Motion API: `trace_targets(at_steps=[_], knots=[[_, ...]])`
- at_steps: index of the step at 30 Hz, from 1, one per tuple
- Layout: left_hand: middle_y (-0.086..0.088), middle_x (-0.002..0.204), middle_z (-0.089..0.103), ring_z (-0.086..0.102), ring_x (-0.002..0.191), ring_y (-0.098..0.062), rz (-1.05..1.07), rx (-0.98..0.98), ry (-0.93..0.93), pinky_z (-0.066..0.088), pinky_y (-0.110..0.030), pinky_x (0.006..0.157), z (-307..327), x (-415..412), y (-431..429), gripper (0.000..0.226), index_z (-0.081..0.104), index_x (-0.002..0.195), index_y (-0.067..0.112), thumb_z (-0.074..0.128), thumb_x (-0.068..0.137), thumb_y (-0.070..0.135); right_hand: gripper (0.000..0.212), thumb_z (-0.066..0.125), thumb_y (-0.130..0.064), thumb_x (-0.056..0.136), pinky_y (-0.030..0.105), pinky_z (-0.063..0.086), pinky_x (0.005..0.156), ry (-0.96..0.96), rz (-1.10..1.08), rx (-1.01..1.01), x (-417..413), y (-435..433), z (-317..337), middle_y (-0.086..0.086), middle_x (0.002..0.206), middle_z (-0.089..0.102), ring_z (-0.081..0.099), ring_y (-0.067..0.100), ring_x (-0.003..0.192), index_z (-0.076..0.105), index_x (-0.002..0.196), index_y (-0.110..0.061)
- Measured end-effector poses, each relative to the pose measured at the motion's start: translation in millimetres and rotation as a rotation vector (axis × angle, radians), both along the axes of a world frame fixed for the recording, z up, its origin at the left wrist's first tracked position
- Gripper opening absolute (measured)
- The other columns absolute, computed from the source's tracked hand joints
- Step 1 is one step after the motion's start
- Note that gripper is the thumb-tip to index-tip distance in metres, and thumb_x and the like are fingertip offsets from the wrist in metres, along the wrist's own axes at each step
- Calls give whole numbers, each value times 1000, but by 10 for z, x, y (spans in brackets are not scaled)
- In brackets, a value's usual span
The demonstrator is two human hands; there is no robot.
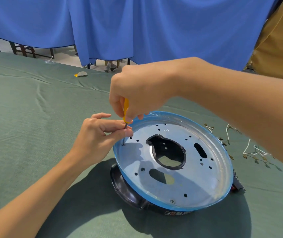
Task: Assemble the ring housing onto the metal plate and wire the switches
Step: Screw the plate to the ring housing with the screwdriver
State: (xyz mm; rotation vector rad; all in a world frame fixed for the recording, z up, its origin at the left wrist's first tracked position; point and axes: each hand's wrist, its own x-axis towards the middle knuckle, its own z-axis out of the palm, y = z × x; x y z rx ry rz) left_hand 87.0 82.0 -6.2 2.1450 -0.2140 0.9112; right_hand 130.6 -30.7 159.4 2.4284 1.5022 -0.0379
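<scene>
Metal plate (197,182), round and edged with blue film, is laid on top of the black ring housing (127,189), and both are set on the green cloth (34,117) near the middle of the table, a little to the right. The plate is tilted slightly, and the housing is exposed under its near left edge. A large central opening, two oblong slots and many small holes are seen in the plate.

A yellow-handled screwdriver (125,110) is held upright at the plate's far left edge, its tip set on a screw (123,144) in one of the holes. The handle is gripped from above by the right hand (137,93), whose fingers are curled around it. The thin metal shaft is pinched between thumb and forefinger of the left hand (96,140), while the other fingers are loosely bent. A second screw (172,201) is seated near the plate's near edge.

White wires with metal terminals (250,152) are scattered on the cloth to the right of the plate, apart from it. A blue curtain (137,23) is hung behind the table.
</scene>
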Motion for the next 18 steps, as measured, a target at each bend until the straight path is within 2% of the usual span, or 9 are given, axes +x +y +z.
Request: trace_targets(at_steps=[4,8,10,13,14,16,18], knots=[[37,91,67,62,102,15,-42,36,32,31,-17,105,-28,-4,15,15,75,79,29,64,86,24,17,49,-17,95,20,43,51,32,-16,-4,84,43,-60,7,87,71,63,18,67,57,81,-12],[35,89,69,58,105,18,-60,108,55,25,-16,107,-18,11,31,23,76,75,15,59,89,21,13,54,-22,93,19,43,50,44,-14,5,120,29,-42,5,82,72,64,14,63,62,88,-13],[35,89,68,58,105,18,-64,130,70,24,-17,108,9,11,36,22,74,75,17,58,89,21,12,58,-26,90,20,41,49,25,-7,10,115,3,-25,5,82,71,63,12,61,64,92,-16],[36,89,68,57,107,19,-82,140,84,21,-15,109,37,-1,41,20,71,77,27,57,90,22,12,60,-29,89,17,41,47,38,-15,13,100,-12,-15,1,77,72,64,8,58,64,86,-18],[38,90,67,56,107,19,-89,148,88,19,-13,109,43,-2,47,20,72,79,27,56,91,22,16,59,-29,90,17,44,49,46,-22,11,94,-10,-14,-1,73,73,65,8,57,64,80,-18],[41,90,66,55,105,22,-98,167,93,17,-10,108,41,1,62,22,73,82,25,54,92,22,31,56,-26,94,22,54,64,97,-52,-2,81,9,-4,-5,57,70,68,9,58,58,65,-16],[39,95,67,55,104,22,-107,157,97,21,-14,110,19,-11,57,24,75,86,21,53,94,21,39,54,-23,97,28,56,75,154,-99,2,76,35,2,-6,47,65,67,8,51,53,59,-15]])
